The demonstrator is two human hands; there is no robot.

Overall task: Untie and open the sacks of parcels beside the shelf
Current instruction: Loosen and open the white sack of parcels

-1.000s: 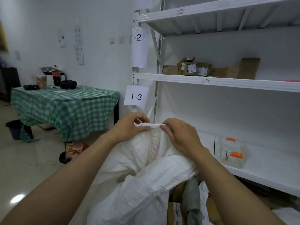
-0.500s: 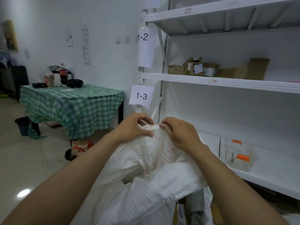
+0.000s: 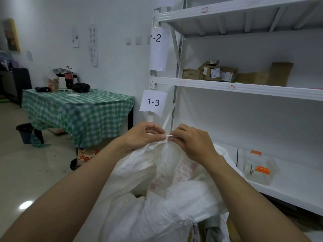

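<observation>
1. The sack is standing right in front of the person, just beside the shelf. Its bunched mouth is being held up between the two forearms.
2. Both hands are working at that mouth. The left hand is pinching the white tie between thumb and forefinger, and the right hand is curling its fingers round the same strand from the other side. The two sets of fingertips are almost touching.
3. The sack's woven cloth is sagging and creasing in loose folds, so it is probably going to handle as thin, soft and somewhat slick. It looks light in itself but is likely being weighed down by what it carries.
4. The tie is looking thin and tightly drawn, so fingertip work is likely what it is calling for. The sensible hold seems to be the loose end and the knot, with the other hand bracing the gathered neck just under them. Tugging at the cloth is likely only to be cinching the knot tighter.
5. The fingertips are covering the knot, so I cannot tell how far it is loosened.
6. The folds are hiding the contents, and the frame is cutting off the sack's base.
7. The big white fold nearest the camera is hard to read: same sack or a second one, I cannot tell.
8. A grey wrapped thing is showing at the bottom edge, half cropped.
</observation>
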